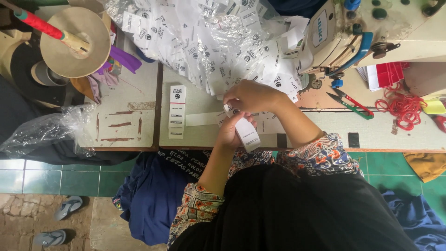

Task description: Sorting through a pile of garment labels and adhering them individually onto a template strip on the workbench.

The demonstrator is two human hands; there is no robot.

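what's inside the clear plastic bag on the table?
The clear plastic bag holds a heap of loose white labels with black print, spilling toward both hands. Anything beneath the heap is covered.

We are in a sewing workshop: a sewing machine [371, 32] at upper right, snips [350, 103] beside it, heaped labels [209, 42] at top, cloth [151, 195] below.

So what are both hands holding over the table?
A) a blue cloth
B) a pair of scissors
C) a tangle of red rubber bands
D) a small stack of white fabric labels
D: the left hand and right hand grip a small stack of white labels, while the scissors and red rubber bands lie untouched farther along the table.
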